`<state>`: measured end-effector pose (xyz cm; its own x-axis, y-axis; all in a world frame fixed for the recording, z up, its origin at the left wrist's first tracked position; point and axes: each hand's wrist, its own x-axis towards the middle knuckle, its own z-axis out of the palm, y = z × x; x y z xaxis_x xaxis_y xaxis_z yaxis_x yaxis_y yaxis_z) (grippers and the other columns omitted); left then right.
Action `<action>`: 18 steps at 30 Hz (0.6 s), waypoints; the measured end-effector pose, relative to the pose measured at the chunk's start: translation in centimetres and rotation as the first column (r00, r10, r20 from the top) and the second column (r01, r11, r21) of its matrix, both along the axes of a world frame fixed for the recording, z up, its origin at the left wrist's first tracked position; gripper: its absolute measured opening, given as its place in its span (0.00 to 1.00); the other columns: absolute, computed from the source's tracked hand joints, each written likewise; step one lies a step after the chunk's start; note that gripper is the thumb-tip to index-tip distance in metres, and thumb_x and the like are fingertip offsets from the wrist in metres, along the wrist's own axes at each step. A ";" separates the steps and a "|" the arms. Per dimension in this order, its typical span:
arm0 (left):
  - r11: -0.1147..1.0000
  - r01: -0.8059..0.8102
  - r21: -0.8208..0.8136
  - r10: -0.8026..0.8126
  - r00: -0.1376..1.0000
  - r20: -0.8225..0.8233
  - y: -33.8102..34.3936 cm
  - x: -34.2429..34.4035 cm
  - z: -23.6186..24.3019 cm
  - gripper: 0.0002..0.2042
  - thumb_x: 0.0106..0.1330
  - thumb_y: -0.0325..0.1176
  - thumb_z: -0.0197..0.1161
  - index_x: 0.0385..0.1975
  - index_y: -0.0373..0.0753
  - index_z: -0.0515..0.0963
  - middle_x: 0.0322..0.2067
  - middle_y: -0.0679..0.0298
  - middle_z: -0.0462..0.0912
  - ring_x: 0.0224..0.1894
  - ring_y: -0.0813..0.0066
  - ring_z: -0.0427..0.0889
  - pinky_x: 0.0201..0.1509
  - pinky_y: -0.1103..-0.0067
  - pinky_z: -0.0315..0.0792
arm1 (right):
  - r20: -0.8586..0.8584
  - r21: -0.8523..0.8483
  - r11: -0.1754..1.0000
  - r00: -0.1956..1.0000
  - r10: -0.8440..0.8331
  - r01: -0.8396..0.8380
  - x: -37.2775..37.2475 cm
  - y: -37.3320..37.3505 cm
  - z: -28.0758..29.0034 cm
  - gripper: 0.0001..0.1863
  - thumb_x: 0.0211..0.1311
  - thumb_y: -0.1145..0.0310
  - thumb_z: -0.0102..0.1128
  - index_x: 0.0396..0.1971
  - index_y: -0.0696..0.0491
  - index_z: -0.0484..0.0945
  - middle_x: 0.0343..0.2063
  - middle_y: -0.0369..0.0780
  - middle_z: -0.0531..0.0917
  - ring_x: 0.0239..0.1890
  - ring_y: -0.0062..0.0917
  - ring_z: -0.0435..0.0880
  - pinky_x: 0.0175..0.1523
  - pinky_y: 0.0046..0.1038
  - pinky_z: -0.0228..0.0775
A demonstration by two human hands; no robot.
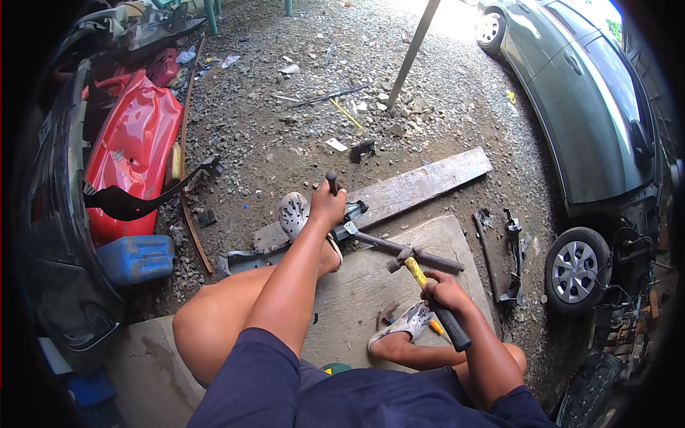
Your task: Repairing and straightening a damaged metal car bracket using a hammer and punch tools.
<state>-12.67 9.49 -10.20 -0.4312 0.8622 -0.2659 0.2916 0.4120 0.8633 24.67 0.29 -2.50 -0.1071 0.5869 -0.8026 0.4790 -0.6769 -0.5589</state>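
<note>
My left hand (328, 208) is closed round an upright dark rod-like tool (332, 178), whose blunt top sticks out above the fist. Beneath and beside that fist lies a dark metal car part (351, 215) on a weathered wooden plank (428, 184); the tool's lower end is hidden. From the part a long grey metal bar (410, 251) runs to the right. My right hand (446, 289) grips a hammer (415, 272) with a yellow and black handle, its head raised toward the bar. My left foot, in a patterned clog (292, 216), rests by the plank.
A second hammer (387, 312) and an orange-handled tool (436, 327) lie by my right clog (410, 324) on a flat board (342, 285). To the left are a red dented panel (135, 150) and a blue container (135, 259). A grey-green car (585, 107) and a wheel (576, 271) stand right.
</note>
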 end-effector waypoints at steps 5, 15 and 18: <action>0.984 -0.008 0.178 0.010 1.000 -0.013 -0.5 0.4 0.4 0.15 0.69 0.37 0.67 0.52 0.39 0.86 0.46 0.48 0.91 0.53 0.52 0.89 0.60 0.65 0.79 | -0.012 0.118 0.987 0.994 0.108 -0.106 -0.4 0.3 6.0 0.35 0.67 0.77 0.61 0.75 0.59 0.67 0.30 0.42 0.86 0.24 0.23 0.83 0.31 0.27 0.77; 0.991 0.133 0.022 -0.128 0.980 -0.152 0.0 1.1 3.2 0.14 0.68 0.41 0.67 0.40 0.35 0.86 0.40 0.42 0.89 0.50 0.40 0.87 0.55 0.59 0.80 | -0.076 0.322 0.941 0.988 0.136 -0.105 -5.2 -0.7 15.8 0.35 0.69 0.78 0.61 0.75 0.58 0.64 0.29 0.38 0.84 0.24 0.20 0.82 0.30 0.26 0.75; 0.982 0.185 0.025 -0.177 0.966 -0.189 0.1 1.7 3.8 0.15 0.68 0.43 0.66 0.41 0.36 0.86 0.41 0.41 0.88 0.51 0.39 0.86 0.56 0.56 0.79 | -0.126 0.609 0.792 0.981 0.147 -0.040 -6.3 -1.3 20.3 0.35 0.72 0.80 0.58 0.77 0.59 0.60 0.29 0.36 0.83 0.25 0.17 0.80 0.31 0.22 0.75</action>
